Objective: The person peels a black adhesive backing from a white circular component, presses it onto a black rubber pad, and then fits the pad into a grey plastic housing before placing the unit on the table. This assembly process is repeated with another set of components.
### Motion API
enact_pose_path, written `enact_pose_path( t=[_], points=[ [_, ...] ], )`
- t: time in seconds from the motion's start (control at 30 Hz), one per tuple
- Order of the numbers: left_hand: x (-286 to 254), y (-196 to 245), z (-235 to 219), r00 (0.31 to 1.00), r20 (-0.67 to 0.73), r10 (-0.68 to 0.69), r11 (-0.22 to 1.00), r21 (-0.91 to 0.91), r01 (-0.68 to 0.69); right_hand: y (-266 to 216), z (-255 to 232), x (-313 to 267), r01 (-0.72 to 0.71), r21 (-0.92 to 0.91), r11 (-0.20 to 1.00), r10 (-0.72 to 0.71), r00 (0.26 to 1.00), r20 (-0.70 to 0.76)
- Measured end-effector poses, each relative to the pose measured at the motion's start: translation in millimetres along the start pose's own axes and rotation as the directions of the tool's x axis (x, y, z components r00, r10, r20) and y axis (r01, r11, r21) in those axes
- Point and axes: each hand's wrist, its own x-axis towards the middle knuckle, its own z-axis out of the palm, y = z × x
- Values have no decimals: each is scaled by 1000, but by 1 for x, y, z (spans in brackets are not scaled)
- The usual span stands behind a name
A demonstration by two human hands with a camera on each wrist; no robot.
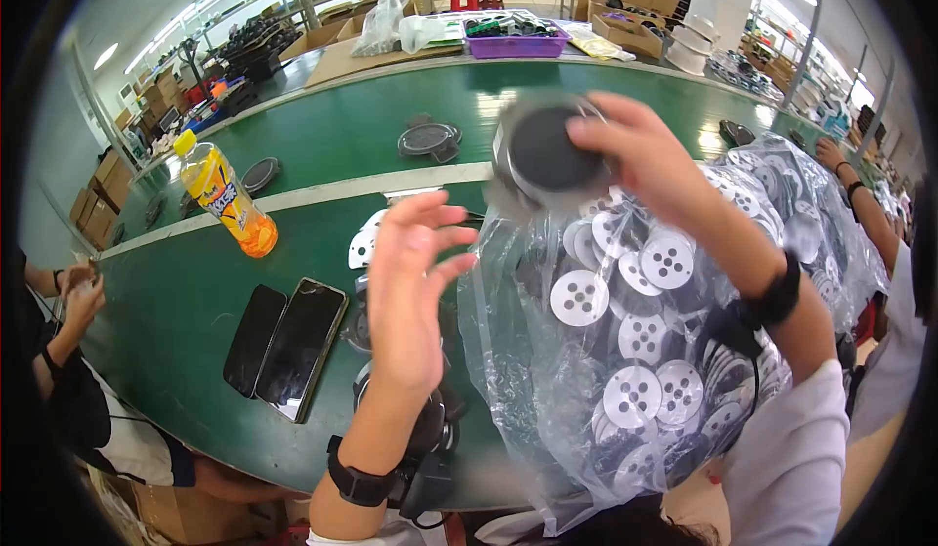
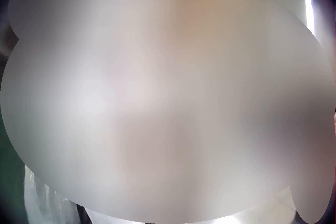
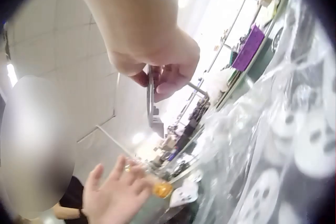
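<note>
In the head view, the right hand grips a round dark-centred disc with a grey rim by its edge, held up over the plastic bag of white discs with holes. The left hand is raised over the bench, palm turned inward, fingers spread and holding nothing. Seen edge-on in the right wrist view, the disc sits between the thumb and fingers of the right hand; the left hand shows below. The left wrist view is almost wholly blurred.
Two phones lie left of the left hand, with an orange drink bottle behind them. Dark round parts rest on the green surface beyond a pale strip. A purple basket stands at the back. Other people are at both sides.
</note>
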Motion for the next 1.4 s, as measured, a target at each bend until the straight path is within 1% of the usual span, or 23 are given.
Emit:
enact_pose_path(
  t=[0.07, 0.2, 0.27, 0.33, 0.4, 0.47, 0.5, 0.53, 0.57, 0.63, 0.7, 0.77, 0.8, 0.9, 0.97, 1.0, 1.07, 1.17, 1.2, 1.23, 1.27, 1.33, 1.4],
  points=[
    [3, 3, -8, 996, -52, 78, 997, 4, -78, 6, -15, 46, -81, -215, 973, 73, 996, -49],
    [7, 13, -18, 948, -156, 278, 961, 42, -275, 66, -40, 132, -138, 17, 990, 138, 969, -202],
    [7, 19, -23, 940, -180, 289, 957, 33, -288, 81, -38, 132, -189, 145, 971, 221, 940, -260],
    [8, 25, -27, 915, -226, 335, 942, 86, -324, 81, -31, 120, -475, -173, 863, 343, 801, -491],
    [9, 31, -33, 907, -241, 346, 938, 61, -342, 84, -35, 119, -453, -236, 860, 349, 859, -375],
    [10, 35, -35, 876, -316, 366, 927, 38, -373, 85, -35, 107, -185, -519, 835, 136, 982, -131],
    [10, 37, -33, 861, -359, 361, 926, 28, -377, 83, -22, 100, 83, -628, 774, -134, 990, -33],
    [10, 37, -34, 861, -361, 357, 928, 31, -372, 76, -11, 91, 199, -662, 722, -160, 980, 120],
    [9, 37, -36, 863, -355, 358, 928, 31, -372, 58, 7, 77, 318, -676, 665, -177, 946, 272],
    [9, 37, -40, 865, -351, 358, 928, 32, -371, 42, 46, 50, 347, -626, 698, -75, 905, 419],
    [9, 34, -45, 881, -311, 358, 931, 50, -361, 45, 79, 25, 706, -639, 305, -395, 705, 589],
    [11, 31, -47, 880, -320, 351, 934, 46, -355, 38, 108, 6, 746, -628, 221, -330, 663, 671],
    [12, 30, -48, 881, -326, 343, 936, 38, -350, 40, 120, 1, 746, -584, 321, -266, 663, 700],
    [13, 27, -50, 885, -323, 336, 938, 32, -344, 61, 134, -3, 794, -526, 305, -280, 602, 747],
    [12, 27, -48, 883, -327, 337, 940, 70, -333, 62, 137, -2, 851, -426, 306, -382, 520, 764],
    [12, 28, -46, 880, -334, 338, 941, 102, -323, 59, 136, -2, 851, -427, 305, -383, 520, 763],
    [10, 31, -42, 888, -298, 349, 937, 143, -320, 46, 126, -3, 763, -396, 511, -569, 646, 509],
    [10, 33, -31, 917, -153, 369, 908, 272, -319, 21, 103, -4, 574, -293, 765, -495, 814, 303],
    [11, 39, -28, 933, -40, 358, 867, 384, -317, 22, 103, -1, 581, -268, 769, -517, 811, 274],
    [2, 49, -22, 991, 17, 131, 883, 452, -125, 25, 96, -5, 486, -135, 863, -464, 870, 164],
    [2, 43, -15, 996, 76, 47, 963, 262, -65, 23, 84, -7, 397, -7, 918, -396, 915, 77],
    [2, 32, -11, 994, 107, -7, 953, 300, -26, 23, 71, -9, 216, 147, 965, -236, 962, 137],
    [6, 26, -19, 996, -41, 74, 947, 316, -57, 29, 68, -17, 5, 326, 945, 0, 1000, -15]
  ],
)
